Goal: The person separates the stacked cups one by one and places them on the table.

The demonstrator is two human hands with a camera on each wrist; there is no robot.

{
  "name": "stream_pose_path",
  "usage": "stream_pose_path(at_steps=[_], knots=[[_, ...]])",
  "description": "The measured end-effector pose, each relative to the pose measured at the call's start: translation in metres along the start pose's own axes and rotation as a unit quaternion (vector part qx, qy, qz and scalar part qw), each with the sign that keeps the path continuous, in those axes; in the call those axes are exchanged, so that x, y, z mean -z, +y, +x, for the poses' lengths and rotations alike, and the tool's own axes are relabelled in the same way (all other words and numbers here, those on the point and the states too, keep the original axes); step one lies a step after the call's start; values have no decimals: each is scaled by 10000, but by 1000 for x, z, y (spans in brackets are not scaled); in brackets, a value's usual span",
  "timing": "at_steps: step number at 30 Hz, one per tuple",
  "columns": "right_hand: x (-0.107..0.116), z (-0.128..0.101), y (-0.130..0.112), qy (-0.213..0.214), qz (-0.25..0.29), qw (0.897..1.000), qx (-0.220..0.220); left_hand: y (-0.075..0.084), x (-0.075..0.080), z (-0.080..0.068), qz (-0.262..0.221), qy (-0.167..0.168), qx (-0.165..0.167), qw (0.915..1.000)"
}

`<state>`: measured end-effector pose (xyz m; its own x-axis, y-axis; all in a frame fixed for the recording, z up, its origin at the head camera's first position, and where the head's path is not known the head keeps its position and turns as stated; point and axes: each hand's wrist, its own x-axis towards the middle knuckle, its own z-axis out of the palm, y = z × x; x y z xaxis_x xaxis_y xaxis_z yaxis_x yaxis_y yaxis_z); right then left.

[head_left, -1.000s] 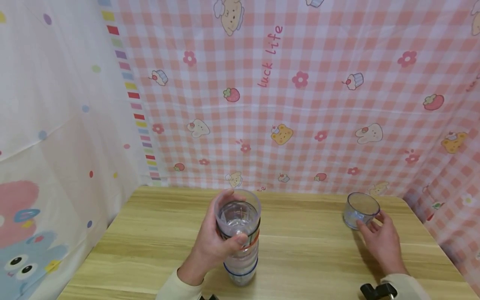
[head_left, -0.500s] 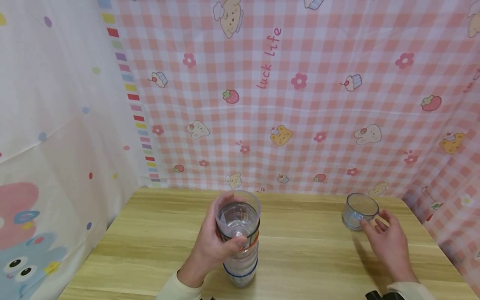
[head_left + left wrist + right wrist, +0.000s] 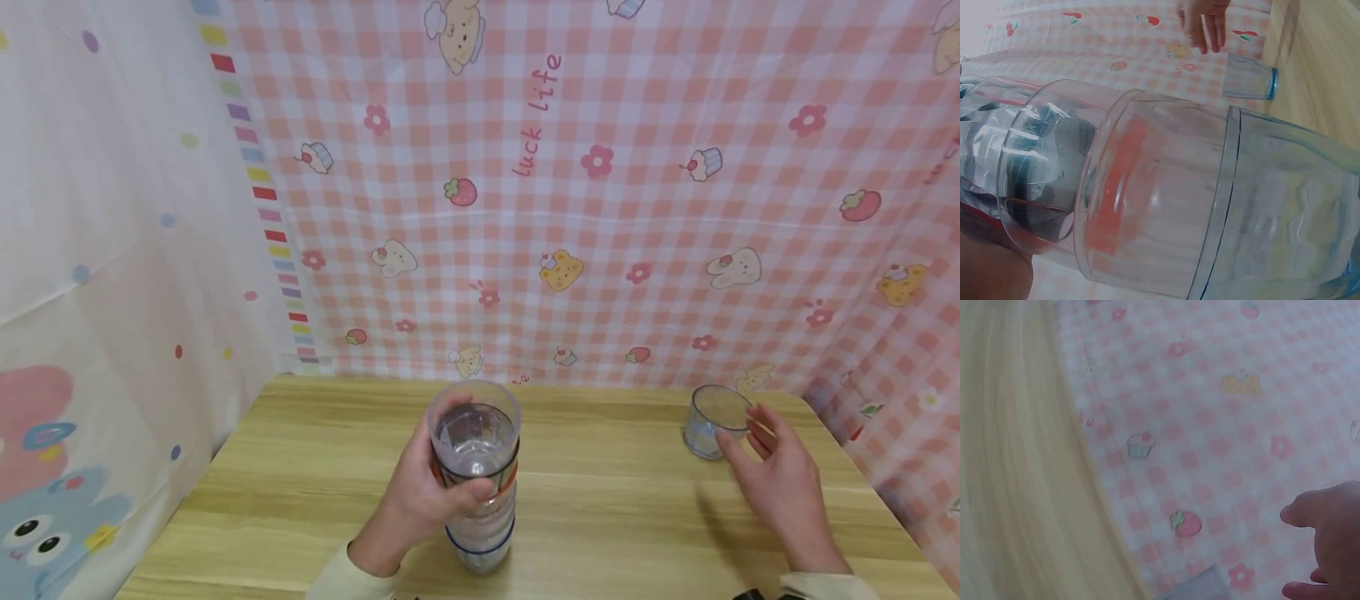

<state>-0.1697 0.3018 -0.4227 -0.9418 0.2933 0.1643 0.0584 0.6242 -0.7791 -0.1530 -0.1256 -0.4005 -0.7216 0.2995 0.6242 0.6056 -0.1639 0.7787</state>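
My left hand grips the upper part of an upright stack of nested clear cups, its thumb across the front. Orange and blue bands circle the stack, and its sections fill the left wrist view. At the right back of the table stands a short clear cup with a bluish rim. My right hand hovers beside and above that cup, fingers loosely bent and holding nothing. The left wrist view shows a gap between the right fingertips and the small cup. Only a corner of the cup enters the right wrist view.
Both cups stand on a wood-grain table. A pink checked curtain hangs along its back edge and right side. A white printed curtain hangs on the left.
My right hand has let go of the short cup, drawn back to the right and lifted a little. The cup stays at the same spot. My left hand keeps holding the stack.
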Motion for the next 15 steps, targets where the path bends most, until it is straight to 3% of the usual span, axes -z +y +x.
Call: stream_pose_path(at_steps=[15], knots=[[-10,-17,-37,-121,542,9959,720,3,0,-2,62,-69,231,9997]])
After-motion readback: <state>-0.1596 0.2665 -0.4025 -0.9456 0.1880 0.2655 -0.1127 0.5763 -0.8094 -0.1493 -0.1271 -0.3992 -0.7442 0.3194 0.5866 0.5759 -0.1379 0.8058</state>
